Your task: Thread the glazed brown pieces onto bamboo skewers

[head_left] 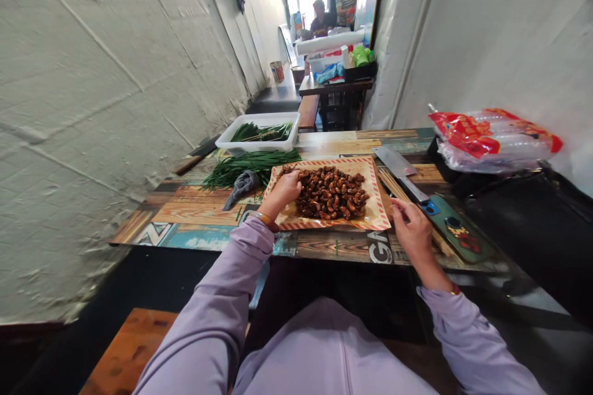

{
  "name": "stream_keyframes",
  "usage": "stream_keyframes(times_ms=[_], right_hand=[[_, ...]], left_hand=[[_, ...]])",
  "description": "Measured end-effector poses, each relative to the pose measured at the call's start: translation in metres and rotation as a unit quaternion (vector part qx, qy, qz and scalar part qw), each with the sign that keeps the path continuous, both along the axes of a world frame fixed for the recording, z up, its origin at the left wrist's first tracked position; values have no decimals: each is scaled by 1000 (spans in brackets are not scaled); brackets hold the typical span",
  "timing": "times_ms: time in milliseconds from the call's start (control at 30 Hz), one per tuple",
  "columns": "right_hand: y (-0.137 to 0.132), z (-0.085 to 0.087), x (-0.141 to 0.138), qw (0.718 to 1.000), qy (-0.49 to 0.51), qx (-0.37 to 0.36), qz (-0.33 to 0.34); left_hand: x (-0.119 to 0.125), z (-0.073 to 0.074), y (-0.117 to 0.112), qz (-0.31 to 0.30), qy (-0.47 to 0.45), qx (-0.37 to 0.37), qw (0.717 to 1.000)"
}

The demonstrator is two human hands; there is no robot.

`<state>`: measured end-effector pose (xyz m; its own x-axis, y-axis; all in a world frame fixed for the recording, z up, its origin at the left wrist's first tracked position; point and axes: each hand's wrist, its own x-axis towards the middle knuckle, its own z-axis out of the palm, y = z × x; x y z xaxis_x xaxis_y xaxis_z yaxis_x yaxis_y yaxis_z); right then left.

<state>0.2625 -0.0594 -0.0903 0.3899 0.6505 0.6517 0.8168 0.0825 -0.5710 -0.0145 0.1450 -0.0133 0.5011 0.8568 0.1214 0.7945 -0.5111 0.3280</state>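
A tray [370, 217] lined with red-striped paper holds a heap of small brown glazed pieces [331, 191]. My left hand [283, 191] reaches into the left side of the heap, fingers curled on the pieces. My right hand [412, 229] rests at the tray's right edge, fingers closed around thin bamboo skewers [393, 185] that lie along the table. Both arms wear lilac sleeves.
A cleaver [399, 171] lies right of the skewers on a dark board [456, 229]. Green chives [250, 163] and a grey cloth [241, 186] lie left, with a white tub [231, 139] behind. Bagged packets [491, 139] sit right. Two people are far back.
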Motion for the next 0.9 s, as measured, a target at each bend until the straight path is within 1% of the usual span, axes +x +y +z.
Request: stream_keyframes(times_ms=[167,233,333,467,533,600,667,767,900], right_hand=[[0,-3,1,1000,2,-3,2],[0,-3,2,1000,3,1,2],[-1,-4,2,1000,7,5,3],[-3,-4,2,1000,6,3,3],[-3,-4,2,1000,4,1,-1],[-3,-3,2,1000,5,1,-2],[-2,-3,1,1000,5,1,-2],[-1,-2,1,1000,0,-3,4],[-2,0,0,1000,-4,-9,6]], left_hand=[[0,2,4,-17,-76,-50,996],[-2,4,9,-13,-94,-60,994],[-6,9,19,9,-111,-51,992],[-12,21,32,29,-118,-25,992],[-12,25,35,8,-87,9,996],[-10,28,36,-35,-11,56,998],[-7,28,35,-74,75,92,990],[-1,26,32,-103,155,107,977],[5,24,31,-117,193,114,968]])
